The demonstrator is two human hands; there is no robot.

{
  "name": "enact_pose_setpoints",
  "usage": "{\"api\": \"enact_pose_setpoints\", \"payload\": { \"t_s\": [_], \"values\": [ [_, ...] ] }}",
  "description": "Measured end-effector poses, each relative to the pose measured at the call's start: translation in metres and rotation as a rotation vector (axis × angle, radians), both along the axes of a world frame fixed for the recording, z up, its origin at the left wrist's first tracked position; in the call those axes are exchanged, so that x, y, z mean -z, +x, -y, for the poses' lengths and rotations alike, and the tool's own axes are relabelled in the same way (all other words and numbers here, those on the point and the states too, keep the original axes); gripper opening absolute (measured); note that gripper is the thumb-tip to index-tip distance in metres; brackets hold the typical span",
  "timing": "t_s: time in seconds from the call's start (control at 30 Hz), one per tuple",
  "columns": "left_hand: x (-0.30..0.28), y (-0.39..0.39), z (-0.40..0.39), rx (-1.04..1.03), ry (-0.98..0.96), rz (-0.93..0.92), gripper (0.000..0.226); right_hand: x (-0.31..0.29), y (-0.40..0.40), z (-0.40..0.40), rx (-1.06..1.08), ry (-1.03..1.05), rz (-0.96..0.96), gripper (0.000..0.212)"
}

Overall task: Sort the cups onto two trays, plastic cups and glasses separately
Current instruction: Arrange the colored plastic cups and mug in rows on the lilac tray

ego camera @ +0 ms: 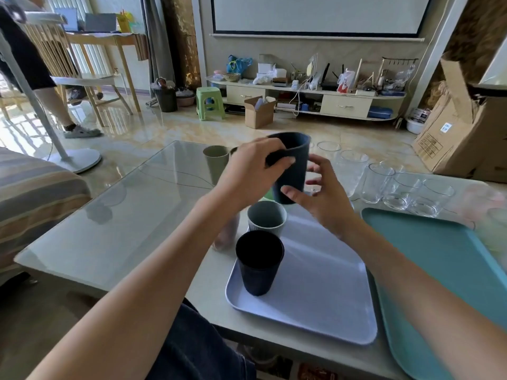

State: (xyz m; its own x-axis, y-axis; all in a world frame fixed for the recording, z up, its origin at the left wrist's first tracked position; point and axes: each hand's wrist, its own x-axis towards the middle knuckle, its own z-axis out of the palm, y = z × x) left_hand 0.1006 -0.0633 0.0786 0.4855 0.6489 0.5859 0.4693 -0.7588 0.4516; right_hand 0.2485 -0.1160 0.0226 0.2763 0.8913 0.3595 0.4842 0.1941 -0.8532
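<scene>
Held cup [292,165]: dark navy plastic, matte, tapered toward the base, tilted a little, lifted above the table and above the far end of the lavender tray [323,283].
Left hand [252,171]: grips the held cup near its rim, fingers curled over the upper wall, thumb side turned toward the camera.
Right hand [319,196]: fingers spread and relaxed, just beside the lower part of the held cup; thumb tip near the base, real contact not sure.
Cups on the lavender tray: a second dark navy cup [259,263] upright near the left edge; a grey ribbed cup [266,218] upright just behind it, at the far left corner.
Other plastic cups: a sage green cup [216,160] upright on the table, beyond the left hand; a pinkish cup [226,234] just left of the tray, mostly hidden behind the left forearm; a bit of green visible under the held cup, not clear what.
Glasses [406,190]: clear, upright, grouped on the table right of the hands and beyond the teal tray [439,256].
Teal tray: right of the lavender tray, edges just beside each other, surface bare where visible.
Table [109,229]: glass top, reflective.
In the way: both forearms cross over the near side of the table and cover part of the trays.
Background: cardboard boxes [466,127] at right, green stool [210,102], low cabinet [307,100] with small items, another person's legs [63,105] at far left.
</scene>
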Motion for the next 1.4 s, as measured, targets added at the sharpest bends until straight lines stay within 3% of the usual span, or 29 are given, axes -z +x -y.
{"api": "enact_pose_setpoints", "payload": {
  "t_s": [0.13, 0.3, 0.43, 0.6, 0.73, 0.93, 1.13, 1.3, 1.4],
  "values": [
    [0.007, 0.024, -0.003, 0.098, -0.071, -0.071, 0.013, 0.006, 0.012, -0.016, -0.025, -0.017, -0.135, 0.06],
    [0.001, 0.035, -0.028, 0.103, -0.256, -0.036, 0.044, 0.022, 0.052, -0.039, 0.173, -0.036, -0.162, 0.067],
    [0.008, 0.036, -0.064, -0.074, -0.361, -0.19, 0.02, 0.042, 0.083, -0.053, 0.193, -0.208, -0.032, 0.074],
    [0.037, 0.037, -0.098, -0.213, -0.466, -0.316, 0.022, 0.069, 0.099, -0.08, 0.265, -0.275, -0.051, 0.078],
    [0.058, 0.037, -0.108, -0.193, -0.63, -0.352, 0.043, 0.087, 0.096, -0.096, 0.262, -0.323, -0.089, 0.078],
    [0.074, 0.048, -0.11, -0.11, -0.863, -0.311, 0.055, 0.104, 0.089, -0.099, 0.249, -0.276, -0.17, 0.076],
    [0.074, 0.05, -0.11, -0.093, -0.905, -0.263, 0.058, 0.1, 0.089, -0.097, 0.213, -0.322, -0.169, 0.08],
    [0.072, 0.045, -0.11, -0.151, -0.837, -0.211, 0.05, 0.091, 0.087, -0.084, 0.093, -0.438, -0.189, 0.108],
    [0.068, 0.035, -0.117, -0.252, -0.751, -0.041, 0.032, 0.076, 0.082, -0.069, 0.186, -0.261, -0.087, 0.098]
  ]
}}
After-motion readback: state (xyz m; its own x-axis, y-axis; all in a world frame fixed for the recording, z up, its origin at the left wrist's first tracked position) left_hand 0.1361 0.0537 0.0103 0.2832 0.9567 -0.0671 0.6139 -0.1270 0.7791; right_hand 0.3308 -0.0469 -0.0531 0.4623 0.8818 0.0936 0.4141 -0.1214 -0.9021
